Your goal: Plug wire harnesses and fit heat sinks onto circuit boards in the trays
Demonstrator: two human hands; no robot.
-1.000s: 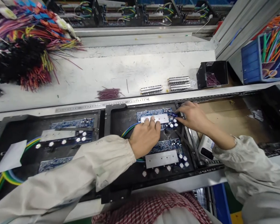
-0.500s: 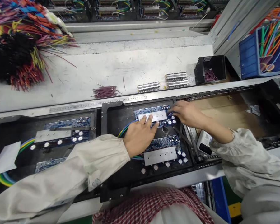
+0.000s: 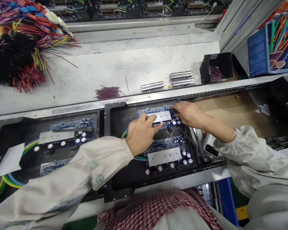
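My left hand (image 3: pixel 142 132) lies over the left part of the upper blue circuit board (image 3: pixel 144 111), its fingers apart and touching the silver metal plate (image 3: pixel 163 116). At the board's right end, near the white-topped capacitors (image 3: pixel 176 122), my right hand (image 3: pixel 188 114) has its fingertips pinched together. What they hold, if anything, is too small and hidden to name. Below sits a second circuit board (image 3: pixel 166 143) with its own metal plate (image 3: pixel 164 157). Both boards lie in a black tray (image 3: pixel 124 185). Green, yellow and blue wires (image 3: pixel 124 134) run out under my left hand.
Another black tray (image 3: pixel 4 127) with similar boards stands to the left. On the white shelf (image 3: pixel 98 64) are purple wires (image 3: pixel 108 92), metal strips (image 3: pixel 152 86), a black bin (image 3: pixel 217 67) and a bundled wire heap (image 3: pixel 16 48). A blue bin (image 3: pixel 258 49) stands at right.
My left hand has shifted slightly left, its fingers more bent over the plate. My right hand has moved a little left and its fingertips stay at the board's right end.
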